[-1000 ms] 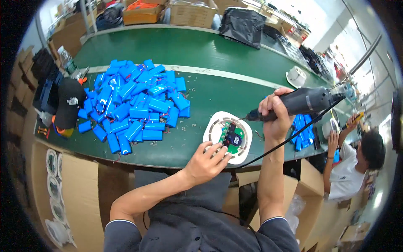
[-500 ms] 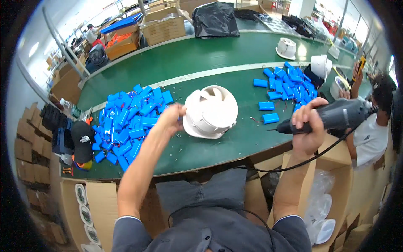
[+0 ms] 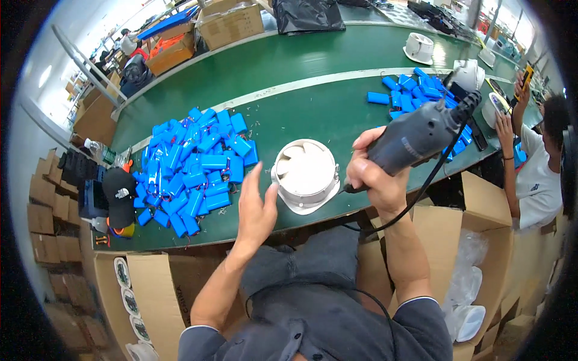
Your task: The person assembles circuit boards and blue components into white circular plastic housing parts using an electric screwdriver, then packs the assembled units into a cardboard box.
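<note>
A round white fan housing (image 3: 306,174) with curved blades on top sits on the green worktable in front of me. Beside its left side is my left hand (image 3: 256,210), thumb and fingers apart and holding nothing; whether the thumb touches the housing I cannot tell. My right hand (image 3: 382,183) grips a dark grey electric screwdriver (image 3: 415,135), its black cord trailing down past my wrist. The tool's nose points left at the housing's right side, and its tip is partly hidden by my fingers. A heap of blue battery packs (image 3: 201,162) lies left of the housing.
More blue battery packs (image 3: 409,90) lie at the right, near another white housing (image 3: 418,48). A co-worker (image 3: 536,174) sits at the far right. Open cardboard boxes (image 3: 150,289) stand below the table edge. A black cap (image 3: 119,189) rests at the left.
The screwdriver has swung left and nearer the housing with my right hand. My left hand has come off the housing's far-left side, moved closer to me and opened. The housing's tilt has changed.
</note>
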A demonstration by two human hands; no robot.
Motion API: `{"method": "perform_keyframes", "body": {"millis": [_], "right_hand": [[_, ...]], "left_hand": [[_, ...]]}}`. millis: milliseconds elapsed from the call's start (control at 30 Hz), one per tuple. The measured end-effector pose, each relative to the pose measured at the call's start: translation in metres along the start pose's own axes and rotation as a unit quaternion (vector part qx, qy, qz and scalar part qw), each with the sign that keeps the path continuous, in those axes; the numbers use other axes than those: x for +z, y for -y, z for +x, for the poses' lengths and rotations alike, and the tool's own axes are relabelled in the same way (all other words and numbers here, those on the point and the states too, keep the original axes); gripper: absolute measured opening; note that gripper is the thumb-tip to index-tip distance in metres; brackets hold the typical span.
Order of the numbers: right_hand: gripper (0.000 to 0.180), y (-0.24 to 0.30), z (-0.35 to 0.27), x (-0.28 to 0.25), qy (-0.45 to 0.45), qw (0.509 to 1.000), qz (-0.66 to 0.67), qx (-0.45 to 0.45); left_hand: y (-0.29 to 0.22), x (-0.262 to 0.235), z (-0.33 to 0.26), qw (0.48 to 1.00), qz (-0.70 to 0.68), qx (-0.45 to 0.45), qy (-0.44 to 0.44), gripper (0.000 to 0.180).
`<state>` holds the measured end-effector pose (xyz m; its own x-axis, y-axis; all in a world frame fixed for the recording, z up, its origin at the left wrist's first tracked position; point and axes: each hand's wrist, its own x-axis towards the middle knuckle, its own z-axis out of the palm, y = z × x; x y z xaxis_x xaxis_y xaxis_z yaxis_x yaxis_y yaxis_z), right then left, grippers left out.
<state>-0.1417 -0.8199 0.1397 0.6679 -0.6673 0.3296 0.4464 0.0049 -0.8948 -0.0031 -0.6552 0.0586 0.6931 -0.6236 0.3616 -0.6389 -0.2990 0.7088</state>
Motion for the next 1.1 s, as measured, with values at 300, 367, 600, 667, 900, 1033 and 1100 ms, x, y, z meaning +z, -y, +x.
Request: {"method": "perform_keyframes", "body": {"millis": [300, 367, 600, 667, 900, 1033, 1100], "right_hand": [[0.023, -0.026, 0.004, -0.006, -0.039, 0.998, -0.009, -0.041], [0.022, -0.027, 0.01, -0.012, -0.038, 0.998, 0.011, -0.046], [0.022, -0.037, 0.014, -0.008, -0.039, 0.998, 0.02, -0.044], [0.024, -0.039, 0.016, -0.004, -0.036, 0.999, -0.022, -0.035], [0.023, -0.043, 0.014, -0.017, -0.043, 0.998, 0.039, -0.038], [0.021, -0.049, 0.013, -0.009, -0.056, 0.998, 0.014, -0.033], [0.022, -0.058, 0.017, -0.013, -0.056, 0.997, -0.014, -0.048]], "left_hand": [[-0.041, 0.042, 0.056, 0.923, 0.22, 0.286, 0.131, 0.044], [-0.037, 0.044, 0.055, 0.921, 0.223, 0.283, 0.148, 0.044], [-0.031, 0.047, 0.058, 0.917, 0.229, 0.291, 0.149, 0.041], [-0.031, 0.047, 0.058, 0.915, 0.235, 0.29, 0.152, 0.04], [-0.034, 0.049, 0.059, 0.914, 0.235, 0.294, 0.152, 0.04], [-0.033, 0.048, 0.06, 0.913, 0.241, 0.291, 0.157, 0.04], [-0.034, 0.048, 0.06, 0.913, 0.242, 0.29, 0.155, 0.04]]}}
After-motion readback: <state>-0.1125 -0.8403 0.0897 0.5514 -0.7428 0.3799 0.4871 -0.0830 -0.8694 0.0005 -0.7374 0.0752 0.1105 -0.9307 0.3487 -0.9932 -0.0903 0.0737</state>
